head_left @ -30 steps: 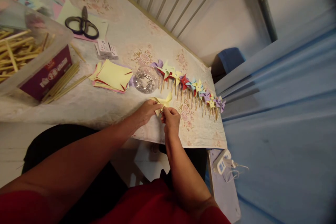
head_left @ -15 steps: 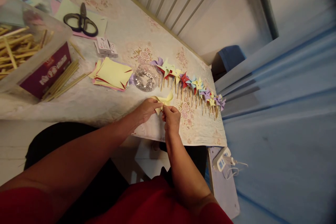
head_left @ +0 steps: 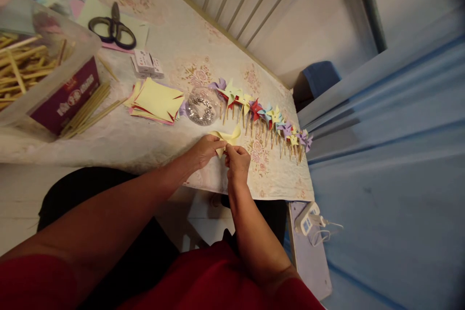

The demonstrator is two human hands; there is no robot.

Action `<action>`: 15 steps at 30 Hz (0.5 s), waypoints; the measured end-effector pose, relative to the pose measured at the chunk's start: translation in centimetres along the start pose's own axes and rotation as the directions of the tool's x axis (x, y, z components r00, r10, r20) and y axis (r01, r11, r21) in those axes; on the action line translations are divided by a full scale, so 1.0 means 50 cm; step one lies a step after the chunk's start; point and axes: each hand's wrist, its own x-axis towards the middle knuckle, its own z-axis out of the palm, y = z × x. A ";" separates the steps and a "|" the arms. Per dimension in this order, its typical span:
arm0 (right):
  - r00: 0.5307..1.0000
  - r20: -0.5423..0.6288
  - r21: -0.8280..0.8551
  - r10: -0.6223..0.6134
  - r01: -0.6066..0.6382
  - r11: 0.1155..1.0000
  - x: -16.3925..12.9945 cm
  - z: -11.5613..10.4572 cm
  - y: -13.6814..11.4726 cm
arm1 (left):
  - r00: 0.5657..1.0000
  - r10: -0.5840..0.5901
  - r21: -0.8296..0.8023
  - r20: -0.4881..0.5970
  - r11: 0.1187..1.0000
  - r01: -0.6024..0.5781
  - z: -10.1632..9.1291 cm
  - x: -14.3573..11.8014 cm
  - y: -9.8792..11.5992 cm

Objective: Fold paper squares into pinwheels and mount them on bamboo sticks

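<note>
Between my hands, above the table's near edge, is a yellow paper pinwheel (head_left: 228,136) with its blades curled inward. My left hand (head_left: 206,150) pinches it from the left, thumb near the centre. The fingers of my right hand (head_left: 238,157) are closed at the centre from the right; whether they also hold a pin is too small to tell. Just beyond lies a clear round dish of silver pins (head_left: 201,109). To the right, finished pinwheels (head_left: 256,110) in several colours lie in a row on sticks. A stack of cut paper squares (head_left: 158,100) sits left of the dish.
A plastic box of sticks (head_left: 82,89) stands at the left, with loose sticks (head_left: 87,115) against it. Black-handled scissors (head_left: 112,30) lie on coloured paper behind small white boxes (head_left: 147,63). A power strip (head_left: 308,220) rests on a ledge at right, by a blue curtain (head_left: 385,179).
Almost nothing differs. Both hands keep their grip on the yellow pinwheel at the same place, and the view has shifted very slightly.
</note>
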 end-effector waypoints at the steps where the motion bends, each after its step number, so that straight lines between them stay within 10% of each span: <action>1: 1.000 -0.013 0.024 0.012 -0.012 1.000 -0.001 0.000 0.000 | 1.000 0.001 0.008 -0.014 1.000 -0.001 0.001 -0.001 -0.001; 15: 0.991 -0.106 -0.088 -0.080 0.070 0.994 -0.026 -0.049 -0.019 | 0.992 0.070 0.102 -0.103 0.993 -0.059 0.012 -0.009 0.021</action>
